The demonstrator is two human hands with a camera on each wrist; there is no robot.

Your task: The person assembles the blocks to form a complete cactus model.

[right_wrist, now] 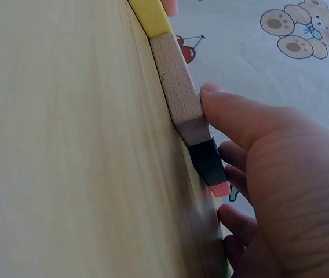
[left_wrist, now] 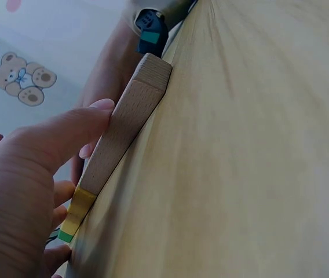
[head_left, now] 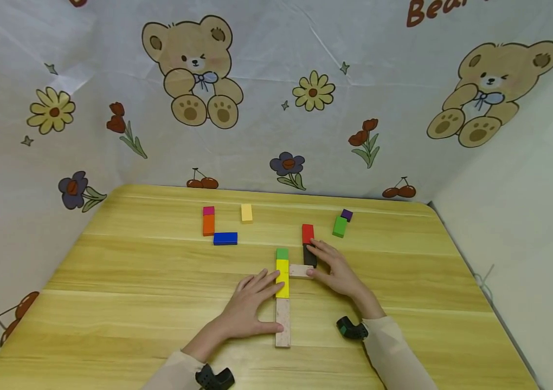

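Both sleeves [head_left: 393, 352] were pale beige. A black wrist camera [head_left: 352, 327] with a green patch sat at each cuff.

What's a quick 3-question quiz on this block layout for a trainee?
1. True or false: the red block touches the black block.
2. Which block lies between the green block and the long plain wood block? A) blue B) yellow C) orange
3. Which hand's fingers rest on the short plain wood block?

Key: 1 true; 2 B, the yellow block; 3 the right hand.
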